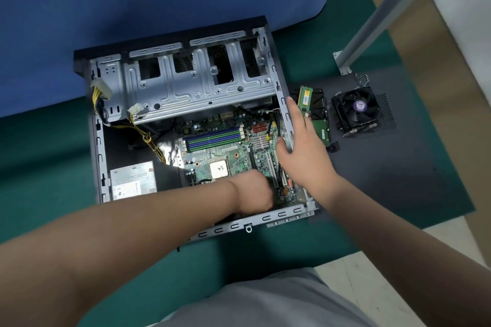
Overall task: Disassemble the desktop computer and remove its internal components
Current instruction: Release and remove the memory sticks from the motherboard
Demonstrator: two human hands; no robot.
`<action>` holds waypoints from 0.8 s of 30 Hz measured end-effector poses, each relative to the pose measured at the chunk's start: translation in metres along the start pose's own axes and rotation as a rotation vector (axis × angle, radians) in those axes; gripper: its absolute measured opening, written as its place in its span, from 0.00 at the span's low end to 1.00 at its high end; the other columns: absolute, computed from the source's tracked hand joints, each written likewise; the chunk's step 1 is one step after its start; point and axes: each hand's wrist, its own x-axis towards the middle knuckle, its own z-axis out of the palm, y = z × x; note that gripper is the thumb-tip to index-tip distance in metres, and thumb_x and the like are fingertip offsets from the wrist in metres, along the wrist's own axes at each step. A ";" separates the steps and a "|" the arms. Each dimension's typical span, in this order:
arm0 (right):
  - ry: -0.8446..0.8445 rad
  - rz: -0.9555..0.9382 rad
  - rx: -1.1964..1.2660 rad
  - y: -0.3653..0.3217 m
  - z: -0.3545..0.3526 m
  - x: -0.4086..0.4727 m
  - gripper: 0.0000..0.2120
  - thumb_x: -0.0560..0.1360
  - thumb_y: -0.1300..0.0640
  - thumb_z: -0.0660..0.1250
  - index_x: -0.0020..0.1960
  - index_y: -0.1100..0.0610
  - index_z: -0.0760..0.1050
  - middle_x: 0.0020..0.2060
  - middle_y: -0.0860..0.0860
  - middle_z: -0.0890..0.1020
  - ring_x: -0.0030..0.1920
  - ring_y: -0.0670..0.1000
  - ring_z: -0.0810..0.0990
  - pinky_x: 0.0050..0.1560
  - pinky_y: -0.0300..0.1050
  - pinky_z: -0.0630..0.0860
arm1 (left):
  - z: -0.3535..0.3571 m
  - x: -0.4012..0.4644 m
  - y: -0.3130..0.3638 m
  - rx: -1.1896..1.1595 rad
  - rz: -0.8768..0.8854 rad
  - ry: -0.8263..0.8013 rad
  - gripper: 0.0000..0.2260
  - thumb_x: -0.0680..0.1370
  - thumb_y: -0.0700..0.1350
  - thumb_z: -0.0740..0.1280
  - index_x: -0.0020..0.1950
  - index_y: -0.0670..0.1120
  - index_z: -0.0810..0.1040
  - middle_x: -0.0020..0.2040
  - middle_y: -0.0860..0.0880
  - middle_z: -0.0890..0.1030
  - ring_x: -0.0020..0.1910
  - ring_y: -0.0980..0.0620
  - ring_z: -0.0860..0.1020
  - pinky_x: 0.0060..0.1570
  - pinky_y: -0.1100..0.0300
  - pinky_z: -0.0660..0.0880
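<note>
1. Green matting (53, 167) covers the work surface, and the open computer case (285, 119) lies on it under both hands.
2. Inside, the left hand (253, 192) curls down at the near edge of the circuit board (225, 146), probably working it loose; what it grips I cannot tell.
3. Right hand (303, 141) clasps the case's side wall, likely steadying it.
4. Beyond the right hand lie a removed memory stick (304, 98) and cooling fan (357, 110), set aside on a dark panel (398, 167).

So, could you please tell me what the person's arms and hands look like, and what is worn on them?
Both forearms are bare: no sleeves, gloves, watch or rings show on the left hand or right hand. A grey garment covers the body below.
</note>
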 end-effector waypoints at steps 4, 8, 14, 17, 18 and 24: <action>0.005 -0.004 -0.011 -0.001 -0.001 -0.001 0.38 0.75 0.56 0.61 0.76 0.40 0.43 0.65 0.52 0.67 0.36 0.50 0.76 0.36 0.47 0.73 | 0.000 0.003 -0.003 -0.041 -0.059 -0.005 0.06 0.80 0.40 0.61 0.48 0.42 0.77 0.41 0.48 0.80 0.36 0.46 0.73 0.43 0.54 0.78; 0.007 -0.007 -0.026 -0.001 0.000 -0.002 0.37 0.75 0.56 0.61 0.76 0.40 0.43 0.65 0.52 0.67 0.35 0.50 0.75 0.35 0.46 0.71 | 0.006 -0.001 -0.001 -0.075 -0.050 0.165 0.07 0.80 0.41 0.58 0.56 0.39 0.68 0.38 0.47 0.71 0.36 0.46 0.70 0.42 0.51 0.77; 0.009 -0.001 -0.043 0.000 0.000 -0.001 0.38 0.75 0.56 0.61 0.76 0.41 0.43 0.63 0.52 0.68 0.34 0.50 0.74 0.33 0.44 0.67 | 0.001 0.002 0.005 -0.015 -0.051 0.075 0.06 0.79 0.37 0.59 0.50 0.42 0.76 0.43 0.47 0.80 0.39 0.45 0.77 0.41 0.54 0.78; 0.007 0.007 -0.037 -0.001 0.000 0.000 0.38 0.75 0.57 0.61 0.76 0.40 0.42 0.63 0.52 0.68 0.34 0.49 0.74 0.32 0.44 0.66 | 0.003 0.004 0.005 -0.048 -0.086 0.113 0.07 0.81 0.39 0.56 0.55 0.41 0.72 0.46 0.46 0.79 0.43 0.44 0.78 0.42 0.52 0.78; 0.006 0.009 -0.037 -0.001 0.000 0.000 0.38 0.75 0.56 0.61 0.76 0.40 0.42 0.63 0.52 0.68 0.34 0.49 0.74 0.33 0.44 0.66 | 0.004 0.003 0.006 -0.051 -0.091 0.144 0.08 0.81 0.39 0.55 0.58 0.40 0.69 0.47 0.45 0.78 0.44 0.44 0.77 0.43 0.50 0.78; 0.016 -0.007 -0.037 0.000 0.001 -0.001 0.38 0.75 0.57 0.61 0.75 0.39 0.42 0.61 0.52 0.69 0.31 0.48 0.73 0.28 0.43 0.67 | 0.002 -0.001 0.002 -0.015 -0.067 -0.007 0.09 0.81 0.40 0.58 0.51 0.40 0.76 0.45 0.46 0.80 0.43 0.44 0.79 0.45 0.51 0.79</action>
